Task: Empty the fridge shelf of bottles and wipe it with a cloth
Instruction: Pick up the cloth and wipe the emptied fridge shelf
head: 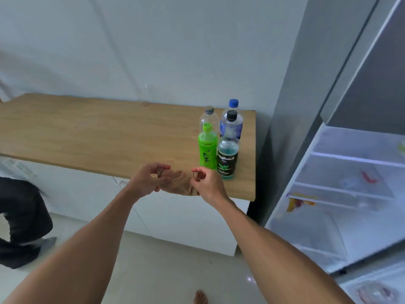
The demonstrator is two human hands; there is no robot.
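A tan cloth (178, 183) is stretched between my hands over the front edge of the wooden table (98, 132). My left hand (149, 181) pinches its left end and my right hand (205, 183) pinches its right end. Just behind my right hand stand several bottles: a green tea bottle (207, 148), a black-labelled bottle with blue liquid (228, 154), a clear bottle with a grey cap (209, 119) and a blue-capped water bottle (232, 121). The open fridge door (341, 194) with its white shelves is at the right.
A grey fridge body (293, 106) rises right of the table. A person in dark trousers (19, 218) stands at the left on the pale tiled floor. My bare foot (200, 297) shows at the bottom. Red and yellow packets sit in the door shelves.
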